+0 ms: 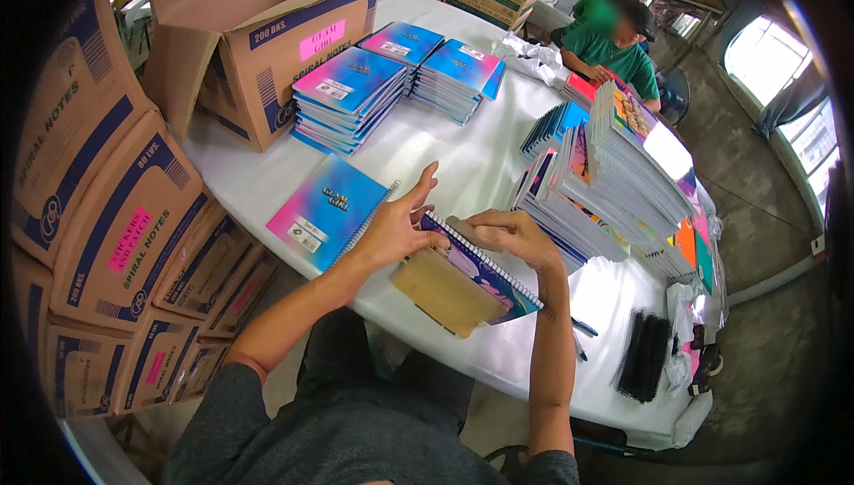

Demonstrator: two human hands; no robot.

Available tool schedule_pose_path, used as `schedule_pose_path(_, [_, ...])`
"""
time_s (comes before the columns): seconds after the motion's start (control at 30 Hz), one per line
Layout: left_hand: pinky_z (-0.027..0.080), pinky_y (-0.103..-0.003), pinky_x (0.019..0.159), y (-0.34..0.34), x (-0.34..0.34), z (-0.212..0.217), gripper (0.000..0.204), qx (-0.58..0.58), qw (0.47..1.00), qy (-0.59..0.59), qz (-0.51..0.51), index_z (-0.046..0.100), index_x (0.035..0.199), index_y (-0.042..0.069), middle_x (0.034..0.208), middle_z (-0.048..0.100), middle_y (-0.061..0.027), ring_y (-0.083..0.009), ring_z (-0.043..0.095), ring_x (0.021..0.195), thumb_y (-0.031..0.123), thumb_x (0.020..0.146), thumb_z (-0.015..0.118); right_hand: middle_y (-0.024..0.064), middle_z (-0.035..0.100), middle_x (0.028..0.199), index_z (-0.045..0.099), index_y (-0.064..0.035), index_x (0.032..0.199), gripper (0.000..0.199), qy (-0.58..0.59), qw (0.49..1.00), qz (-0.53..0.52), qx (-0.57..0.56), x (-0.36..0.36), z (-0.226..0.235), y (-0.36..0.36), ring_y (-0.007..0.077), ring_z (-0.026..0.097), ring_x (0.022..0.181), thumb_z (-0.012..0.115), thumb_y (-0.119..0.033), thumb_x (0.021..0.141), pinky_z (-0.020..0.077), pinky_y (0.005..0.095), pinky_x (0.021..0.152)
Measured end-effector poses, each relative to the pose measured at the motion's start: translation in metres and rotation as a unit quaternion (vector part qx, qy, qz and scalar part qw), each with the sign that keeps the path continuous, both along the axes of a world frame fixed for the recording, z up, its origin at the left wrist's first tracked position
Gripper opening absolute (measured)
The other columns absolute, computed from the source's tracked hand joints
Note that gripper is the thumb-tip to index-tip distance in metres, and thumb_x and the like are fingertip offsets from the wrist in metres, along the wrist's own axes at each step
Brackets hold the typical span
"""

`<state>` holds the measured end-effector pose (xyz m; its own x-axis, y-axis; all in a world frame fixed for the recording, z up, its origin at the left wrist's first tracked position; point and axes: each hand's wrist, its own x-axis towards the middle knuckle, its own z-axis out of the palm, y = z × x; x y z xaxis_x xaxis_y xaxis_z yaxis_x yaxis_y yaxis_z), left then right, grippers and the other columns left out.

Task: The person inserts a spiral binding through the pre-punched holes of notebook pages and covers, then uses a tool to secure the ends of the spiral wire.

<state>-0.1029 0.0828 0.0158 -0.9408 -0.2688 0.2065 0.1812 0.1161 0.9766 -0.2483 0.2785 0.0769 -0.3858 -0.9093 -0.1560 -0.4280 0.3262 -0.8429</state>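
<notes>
A spiral notebook [487, 273] stands tilted on edge before me, its white coil running along the top. Its dark purple illustrated sheet and a plain tan board [445, 294] face me. My left hand [400, 225] grips the notebook's left end, thumb on the near side and index finger stretched upward. At the coil, my right hand [518, 236] pinches a small flat grey piece [471, 232], whose kind I cannot make out. Left of my left hand, a blue-and-pink spiral notebook [329, 209] lies flat on the white table [240, 178].
Blue-and-pink notebook stacks [347, 93] stand beyond, beside an open carton [267, 62]. Tall notebook piles [614, 191] rise at right. Pens [583, 329] and black coils [640, 356] lie near the right edge. Cartons [124, 218] are stacked left. A person in green [636, 67] sits across.
</notes>
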Motion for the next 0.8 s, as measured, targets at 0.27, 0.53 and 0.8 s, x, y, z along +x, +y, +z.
schedule_pose_path(0.27, [0.051, -0.026, 0.068, -0.024, -0.004, -0.013, 0.072, -0.035, 0.991, -0.042, -0.126, 0.038, 0.149, 0.017, 0.116, 0.066, -0.0142, -0.0163, 0.065, 0.094, 0.039, 0.089, 0.070, 0.0119, 0.069, 0.103, 0.066, -0.0015, 0.120, 0.051, -0.003, 0.990, -0.122, -0.072, 0.007, -0.006, 0.026, 0.0211, 0.062, 0.097, 0.067, -0.040, 0.087, 0.0455, 0.0323, 0.091])
schedule_pose_path(0.53, [0.044, -0.026, 0.096, -0.028, -0.010, 0.085, 0.048, 0.036, 0.993, 0.089, -0.075, 0.060, 0.130, 0.003, 0.125, 0.063, -0.0054, -0.0096, 0.056, 0.112, 0.040, 0.098, 0.057, 0.0190, 0.046, 0.141, 0.069, -0.0089, 0.117, 0.052, 0.490, 0.853, -0.168, 0.072, 0.026, -0.088, 0.112, 0.0375, 0.041, 0.132, 0.078, -0.039, 0.076, 0.0332, 0.0486, 0.108])
schedule_pose_path(0.8, [0.039, -0.045, 0.109, 0.029, 0.061, 0.092, 0.054, -0.374, 0.888, 0.143, -0.228, 0.045, 0.143, 0.004, 0.144, 0.047, -0.0180, -0.0272, 0.049, 0.132, 0.010, 0.091, 0.058, 0.0243, 0.047, 0.135, 0.046, -0.0140, 0.143, 0.062, 0.444, 0.774, -0.367, 0.262, 0.073, -0.123, 0.256, 0.0368, 0.043, 0.127, 0.069, -0.028, 0.087, 0.0323, 0.0538, 0.104])
